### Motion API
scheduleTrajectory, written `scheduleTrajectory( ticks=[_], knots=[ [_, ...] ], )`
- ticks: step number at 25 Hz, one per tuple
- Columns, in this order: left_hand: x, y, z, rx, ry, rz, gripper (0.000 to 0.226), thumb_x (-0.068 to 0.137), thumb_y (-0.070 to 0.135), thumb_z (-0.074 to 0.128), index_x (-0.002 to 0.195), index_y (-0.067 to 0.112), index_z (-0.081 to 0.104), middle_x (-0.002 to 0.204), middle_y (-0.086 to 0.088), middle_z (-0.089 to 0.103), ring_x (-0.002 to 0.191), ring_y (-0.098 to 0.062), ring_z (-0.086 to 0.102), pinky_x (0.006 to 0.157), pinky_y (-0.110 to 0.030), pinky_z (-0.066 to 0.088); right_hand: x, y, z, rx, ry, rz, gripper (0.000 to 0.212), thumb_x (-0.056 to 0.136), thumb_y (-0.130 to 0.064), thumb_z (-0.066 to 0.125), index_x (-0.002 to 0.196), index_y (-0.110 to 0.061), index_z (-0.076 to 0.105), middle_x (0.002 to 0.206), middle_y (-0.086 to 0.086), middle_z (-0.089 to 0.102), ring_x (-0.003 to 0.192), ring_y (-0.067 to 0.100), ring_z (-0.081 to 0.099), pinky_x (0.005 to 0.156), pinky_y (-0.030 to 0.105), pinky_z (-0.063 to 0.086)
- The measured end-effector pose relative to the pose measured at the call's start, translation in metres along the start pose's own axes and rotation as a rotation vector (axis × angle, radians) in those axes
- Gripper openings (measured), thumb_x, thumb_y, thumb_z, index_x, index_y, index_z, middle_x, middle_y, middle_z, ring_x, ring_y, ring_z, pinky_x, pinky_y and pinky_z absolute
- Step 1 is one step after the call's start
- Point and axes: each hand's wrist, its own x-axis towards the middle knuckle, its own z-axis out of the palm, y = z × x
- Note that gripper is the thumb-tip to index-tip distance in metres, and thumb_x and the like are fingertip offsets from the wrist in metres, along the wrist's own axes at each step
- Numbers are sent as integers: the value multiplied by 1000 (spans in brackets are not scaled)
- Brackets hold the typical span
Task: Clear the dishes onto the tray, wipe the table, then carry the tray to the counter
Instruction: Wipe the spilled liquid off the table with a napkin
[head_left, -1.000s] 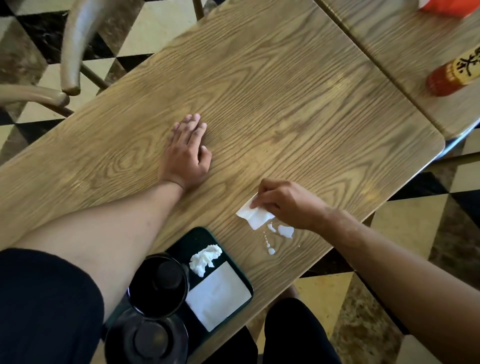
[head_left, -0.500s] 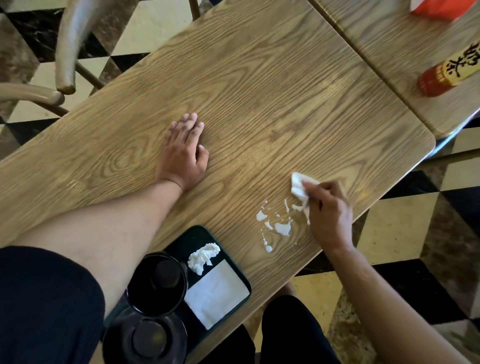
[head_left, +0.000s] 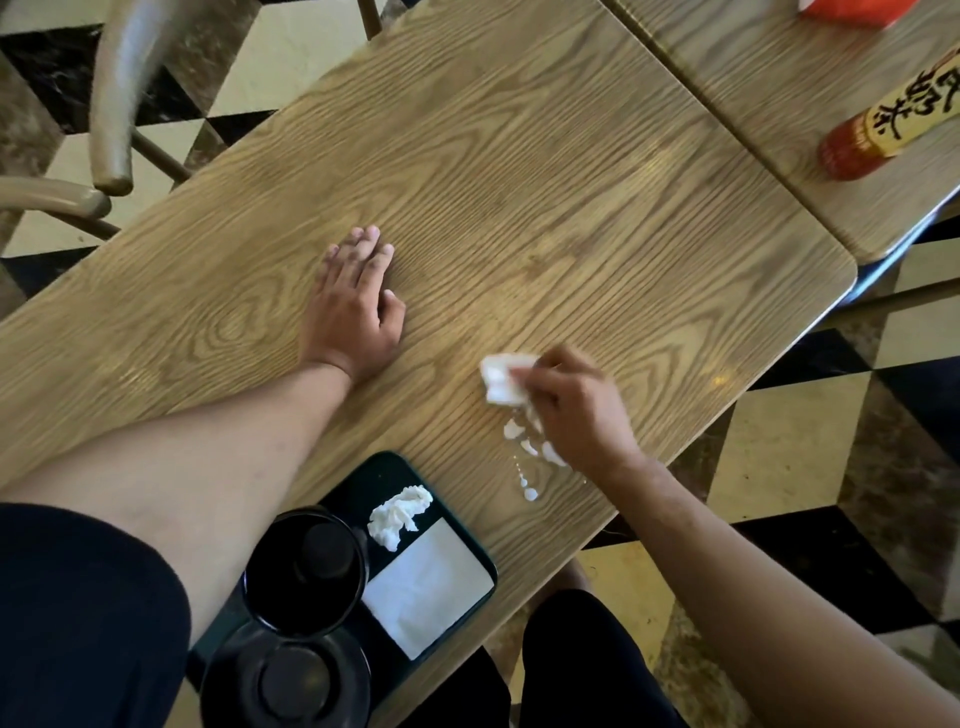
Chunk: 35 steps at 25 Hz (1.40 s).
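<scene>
- Fingers (head_left: 524, 371) of the right hand (head_left: 576, 410) pinch a crumpled white paper napkin (head_left: 501, 382) and press it to the worktop; fingers clamped on the napkin, thumb side hidden.
- Left hand (head_left: 353, 306) lies flat on the wood-grain laminate worktop (head_left: 571, 197), fingers straight and close together, holding nothing; likely bracing.
- White liquid spill (head_left: 527, 452): several blobs and a short trail of drops on the worktop, just beside and partly under the right hand, near the edge closest to the person. The napkin sits at the far end of the spill.
- Dark green rectangular tray (head_left: 384, 473) rests at the near edge of the worktop, between the two forearms. Contents: two black round bowls (head_left: 304, 566), one nearer the person than the other, both apparently empty, though their dark insides are hard to read; a wadded white tissue (head_left: 397, 514); a flat white folded napkin (head_left: 428, 587).
- Progress, judged: no dishes show loose on this worktop, so clearing looks done. Wiping is in hand and unfinished, as spill blobs remain.
- Left to do: finish the spill, put the used napkin on the tray, carry the tray to the counter (not in view).
- Adjoining worktop: red-capped bottle with a yellow label (head_left: 883, 119), lying on its side.
</scene>
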Motion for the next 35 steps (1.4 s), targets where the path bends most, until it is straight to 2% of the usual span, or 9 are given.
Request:
scheduleTrajectory(
  ticks=[3, 7, 11, 13, 16, 21, 27, 32, 35],
  knots=[
    [-1, 2, -1, 2, 0, 2, 52, 88, 8, 54, 138, -6, 58, 153, -26, 48, 147, -41, 41, 122, -57, 28, 19, 2, -8, 26, -317, -295, 36, 77, 13, 71, 102, -9, 83, 85, 12, 64, 75, 27, 63, 66, 33, 54],
    [0, 2, -2, -9, -20, -15, 53, 88, 9, 53, 139, -5, 57, 154, -25, 47, 148, -40, 40, 124, -56, 26, 46, 6, -16, -89, -135, -193, 26, 79, 6, 79, 99, -10, 83, 86, 12, 64, 79, 30, 63, 68, 41, 57],
    [-1, 2, -2, -7, 1, 6, 51, 89, 8, 55, 139, -5, 58, 153, -26, 48, 147, -41, 41, 123, -58, 28, 18, -5, -15, -71, -624, -522, 40, 78, 13, 69, 100, -17, 82, 97, 1, 63, 91, 6, 51, 76, 20, 50],
    [-2, 2, -1, -5, 7, 2, 51, 90, 8, 55, 138, -5, 58, 153, -25, 48, 147, -40, 41, 123, -57, 28, 23, 6, -29, -137, -713, -570, 39, 78, 12, 67, 96, -19, 82, 100, -3, 64, 93, 1, 47, 79, 17, 51],
    [-1, 1, -1, -18, 5, -11, 52, 88, 8, 56, 138, -5, 58, 154, -25, 48, 147, -40, 41, 123, -56, 27, 30, 33, -52, -127, -406, -360, 30, 79, 7, 69, 92, -15, 83, 96, 2, 68, 91, 15, 62, 73, 29, 55],
    [-1, 1, -1, -9, 0, -6, 51, 90, 11, 56, 139, -4, 58, 154, -24, 48, 148, -39, 41, 123, -56, 28, -30, 41, -41, -138, 270, 311, 25, 89, -3, 69, 110, -11, 80, 101, 6, 65, 87, 23, 63, 73, 29, 50],
    [0, 2, -2, -22, -8, -16, 51, 91, 10, 52, 139, -5, 57, 155, -25, 47, 148, -40, 40, 123, -57, 26, -80, -11, 12, -44, 41, 57, 27, 92, -4, 62, 115, -8, 77, 95, 10, 63, 80, 29, 63, 69, 38, 55],
    [-1, 4, -3, -19, -18, -13, 51, 91, 10, 52, 140, -6, 57, 155, -25, 47, 149, -40, 39, 123, -58, 26, -31, 7, -8, -88, 261, 334, 27, 91, 0, 67, 111, -11, 80, 97, 6, 64, 84, 22, 63, 72, 39, 56],
    [-1, 5, -4, -20, -17, -11, 51, 91, 9, 53, 140, -5, 57, 155, -24, 47, 149, -40, 39, 123, -58, 27, -44, -5, 2, -104, 13, -16, 20, 93, -9, 64, 106, -7, 79, 93, 9, 65, 78, 23, 62, 68, 34, 54]
  ],
)
